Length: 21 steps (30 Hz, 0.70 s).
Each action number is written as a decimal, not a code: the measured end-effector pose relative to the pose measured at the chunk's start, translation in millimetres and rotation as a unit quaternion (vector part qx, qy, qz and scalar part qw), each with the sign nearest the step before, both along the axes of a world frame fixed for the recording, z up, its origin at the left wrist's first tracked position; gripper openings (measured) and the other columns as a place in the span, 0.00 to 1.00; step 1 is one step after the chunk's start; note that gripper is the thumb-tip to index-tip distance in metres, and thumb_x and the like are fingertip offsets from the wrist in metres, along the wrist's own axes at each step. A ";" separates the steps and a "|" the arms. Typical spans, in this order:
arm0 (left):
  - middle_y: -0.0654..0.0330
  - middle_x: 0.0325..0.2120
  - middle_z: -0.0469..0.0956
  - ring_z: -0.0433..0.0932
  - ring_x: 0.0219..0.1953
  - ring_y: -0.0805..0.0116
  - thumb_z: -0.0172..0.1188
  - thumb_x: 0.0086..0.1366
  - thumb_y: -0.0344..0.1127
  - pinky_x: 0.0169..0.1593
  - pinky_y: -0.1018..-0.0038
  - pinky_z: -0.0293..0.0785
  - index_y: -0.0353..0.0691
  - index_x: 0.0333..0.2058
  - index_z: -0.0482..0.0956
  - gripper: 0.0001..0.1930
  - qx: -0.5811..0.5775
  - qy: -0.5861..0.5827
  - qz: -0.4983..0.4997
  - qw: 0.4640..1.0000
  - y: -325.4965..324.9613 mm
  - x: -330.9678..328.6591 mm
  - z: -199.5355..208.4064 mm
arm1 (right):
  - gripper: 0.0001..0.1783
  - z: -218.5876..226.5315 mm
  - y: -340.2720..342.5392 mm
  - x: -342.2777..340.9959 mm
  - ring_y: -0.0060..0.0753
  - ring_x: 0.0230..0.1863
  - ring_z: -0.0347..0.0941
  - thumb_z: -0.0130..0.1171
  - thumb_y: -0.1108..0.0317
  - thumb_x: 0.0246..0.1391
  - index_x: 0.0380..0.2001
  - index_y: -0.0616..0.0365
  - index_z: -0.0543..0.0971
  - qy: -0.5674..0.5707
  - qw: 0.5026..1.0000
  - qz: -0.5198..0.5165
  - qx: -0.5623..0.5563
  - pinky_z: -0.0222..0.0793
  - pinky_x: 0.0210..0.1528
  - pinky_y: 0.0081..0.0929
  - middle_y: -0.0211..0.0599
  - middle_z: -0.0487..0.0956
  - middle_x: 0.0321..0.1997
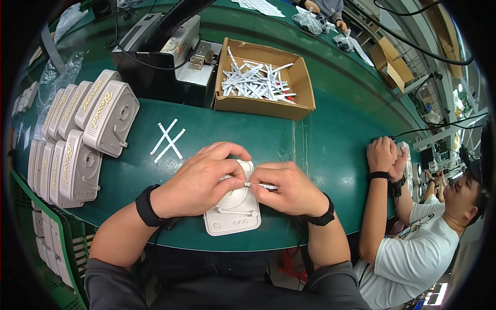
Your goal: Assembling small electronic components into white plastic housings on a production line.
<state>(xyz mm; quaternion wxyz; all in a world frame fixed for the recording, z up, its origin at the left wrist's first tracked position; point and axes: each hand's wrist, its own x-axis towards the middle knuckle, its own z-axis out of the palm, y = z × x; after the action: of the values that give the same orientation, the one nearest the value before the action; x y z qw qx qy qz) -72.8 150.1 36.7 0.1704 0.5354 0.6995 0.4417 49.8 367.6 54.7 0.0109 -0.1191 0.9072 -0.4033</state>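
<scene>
A light-grey plastic housing (235, 223), shaped like a small record player, lies flat on the green table under both hands. My right hand (289, 188) is closed, pinching a thin white strip (267, 186) between thumb and fingertips over the housing. The fingertips of my left hand (204, 181) close in a pinch at the strip's other end, above the round disc. My fingers cover the upper part of the housing. Several loose white strips (168, 140) lie crossed on the table beyond my left hand.
Several similar housings (111, 111) stand stacked at the left, above a green crate (67, 232) of more. A cardboard box (266, 106) of white strips and a black-and-white machine (155, 62) are at the back. A co-worker (413, 243) sits at the right, hands on the table.
</scene>
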 end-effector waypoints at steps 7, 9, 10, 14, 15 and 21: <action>0.57 0.56 0.77 0.77 0.58 0.51 0.64 0.70 0.33 0.62 0.57 0.72 0.38 0.37 0.84 0.05 0.018 -0.015 -0.010 1.000 1.8 -2.4 0.4 | 0.04 -1.6 -2.4 -0.3 0.45 0.33 0.79 0.62 0.72 0.62 0.35 0.63 0.82 0.029 0.999 0.020 -0.015 0.75 0.36 0.38 0.40 0.82 0.33; 0.57 0.56 0.77 0.76 0.59 0.51 0.64 0.70 0.32 0.62 0.58 0.72 0.38 0.38 0.84 0.04 0.009 -0.021 -0.013 1.000 1.6 -2.7 0.8 | 0.05 -1.2 -2.4 0.0 0.45 0.34 0.79 0.62 0.72 0.63 0.36 0.63 0.82 0.024 0.999 0.022 -0.019 0.75 0.36 0.38 0.40 0.82 0.33; 0.57 0.57 0.77 0.76 0.59 0.52 0.65 0.69 0.31 0.62 0.60 0.73 0.38 0.38 0.84 0.04 0.000 -0.027 -0.016 1.000 1.4 -2.4 0.6 | 0.05 -1.1 -2.4 0.5 0.46 0.34 0.79 0.62 0.72 0.63 0.36 0.63 0.82 0.019 0.999 0.024 -0.022 0.75 0.37 0.38 0.41 0.82 0.34; 0.57 0.56 0.77 0.76 0.59 0.53 0.66 0.68 0.31 0.62 0.61 0.73 0.38 0.39 0.84 0.04 -0.017 -0.034 -0.014 0.999 -0.5 -2.7 0.2 | 0.05 1.6 -4.1 -0.6 0.47 0.35 0.80 0.62 0.72 0.63 0.37 0.63 0.82 0.007 0.999 0.032 -0.030 0.75 0.38 0.38 0.41 0.82 0.35; 0.57 0.56 0.77 0.76 0.59 0.53 0.66 0.69 0.31 0.61 0.62 0.73 0.38 0.39 0.84 0.04 -0.022 -0.036 -0.013 0.999 -2.0 -2.6 -0.6 | 0.05 1.1 -5.5 -0.9 0.47 0.36 0.80 0.62 0.72 0.64 0.38 0.63 0.82 0.004 0.999 0.033 -0.033 0.75 0.38 0.39 0.42 0.82 0.35; 0.56 0.55 0.78 0.77 0.57 0.49 0.64 0.70 0.33 0.60 0.58 0.73 0.38 0.37 0.83 0.05 0.008 -0.029 -0.012 0.999 -2.6 -7.0 -3.0 | 0.05 -0.5 -8.5 -3.8 0.48 0.37 0.80 0.62 0.72 0.63 0.39 0.63 0.82 0.008 1.000 0.023 -0.017 0.76 0.40 0.39 0.42 0.82 0.35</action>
<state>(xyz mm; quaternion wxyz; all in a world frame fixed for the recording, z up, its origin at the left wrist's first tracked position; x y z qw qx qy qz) -79.9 147.5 33.7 0.1921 0.5319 0.6843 0.4604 46.0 359.1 54.2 0.0112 -0.1430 0.8974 -0.4172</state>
